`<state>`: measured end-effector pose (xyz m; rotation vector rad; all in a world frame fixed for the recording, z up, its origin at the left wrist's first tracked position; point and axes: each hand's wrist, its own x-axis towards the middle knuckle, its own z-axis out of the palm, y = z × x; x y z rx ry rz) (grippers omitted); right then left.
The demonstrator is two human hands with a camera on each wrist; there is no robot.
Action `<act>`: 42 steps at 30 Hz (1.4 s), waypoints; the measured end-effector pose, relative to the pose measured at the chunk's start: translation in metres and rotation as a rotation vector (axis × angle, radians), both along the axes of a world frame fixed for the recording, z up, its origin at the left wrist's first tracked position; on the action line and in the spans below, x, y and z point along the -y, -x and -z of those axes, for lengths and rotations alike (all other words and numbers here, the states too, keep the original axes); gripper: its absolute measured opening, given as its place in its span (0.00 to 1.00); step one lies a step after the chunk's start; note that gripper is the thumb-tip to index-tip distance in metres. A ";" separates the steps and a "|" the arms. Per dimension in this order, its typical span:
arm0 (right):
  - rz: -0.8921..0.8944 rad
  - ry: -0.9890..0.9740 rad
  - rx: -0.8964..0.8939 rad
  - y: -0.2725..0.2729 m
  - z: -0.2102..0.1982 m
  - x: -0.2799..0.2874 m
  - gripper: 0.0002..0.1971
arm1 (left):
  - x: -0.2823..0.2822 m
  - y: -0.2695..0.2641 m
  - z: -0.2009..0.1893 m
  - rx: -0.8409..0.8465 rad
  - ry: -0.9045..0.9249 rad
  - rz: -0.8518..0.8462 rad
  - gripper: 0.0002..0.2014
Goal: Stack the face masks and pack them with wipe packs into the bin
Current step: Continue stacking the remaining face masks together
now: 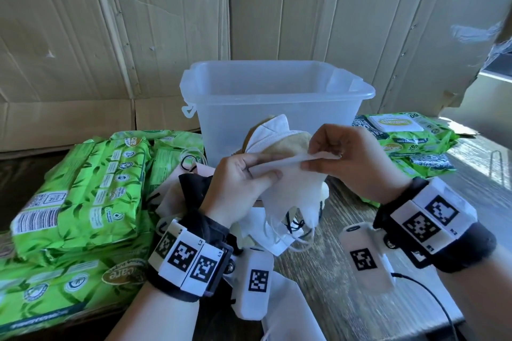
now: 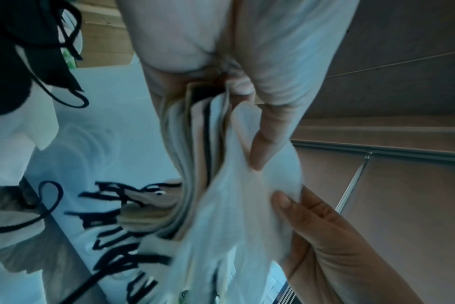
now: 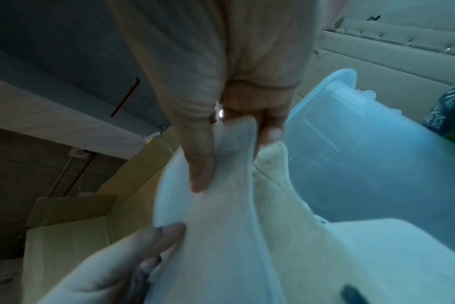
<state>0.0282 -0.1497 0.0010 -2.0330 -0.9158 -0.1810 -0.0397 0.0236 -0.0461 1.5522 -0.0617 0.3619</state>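
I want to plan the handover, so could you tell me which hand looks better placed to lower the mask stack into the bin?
Probably the left hand: it grips the whole mask stack in front of the bin, while the right hand only pinches the top white mask's edge.

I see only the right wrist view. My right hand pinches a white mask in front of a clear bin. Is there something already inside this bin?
Observer: In the head view, the clear plastic bin looks empty.
Operator: Where are the wipe packs?
Observer: Green wipe packs are stacked at the left of the bin, and more green wipe packs lie at its right.
Operator: What does the left hand hold?
Observer: The left hand grips a bundle of white and beige face masks; the right hand pinches the top white mask.
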 end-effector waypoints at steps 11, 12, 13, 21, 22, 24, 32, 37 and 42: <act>-0.061 -0.094 -0.277 -0.002 -0.010 0.006 0.23 | 0.001 0.000 0.000 0.033 0.040 0.082 0.13; -0.054 -0.089 -0.271 -0.003 -0.010 0.006 0.23 | 0.002 0.000 -0.001 0.041 0.041 0.086 0.13; -0.047 -0.076 -0.262 -0.004 -0.010 0.006 0.23 | 0.003 0.001 -0.001 0.044 0.052 0.091 0.14; 0.055 0.111 0.301 0.009 -0.005 -0.003 0.16 | 0.004 0.005 -0.005 0.074 0.090 0.145 0.21; 0.067 0.127 0.340 0.010 -0.004 -0.005 0.17 | 0.004 0.005 -0.006 0.107 0.070 0.141 0.23; 0.112 0.161 0.380 0.010 -0.001 -0.006 0.20 | 0.003 0.004 -0.007 0.154 0.044 0.123 0.27; 0.147 0.254 0.371 0.008 0.001 -0.006 0.19 | 0.003 0.003 -0.004 0.165 0.016 0.103 0.29; 0.084 0.167 0.409 0.010 0.005 -0.005 0.07 | 0.002 0.004 -0.006 0.123 0.045 0.113 0.25; 0.021 0.028 0.070 0.012 -0.001 0.001 0.09 | 0.002 0.001 -0.001 0.060 0.026 0.078 0.17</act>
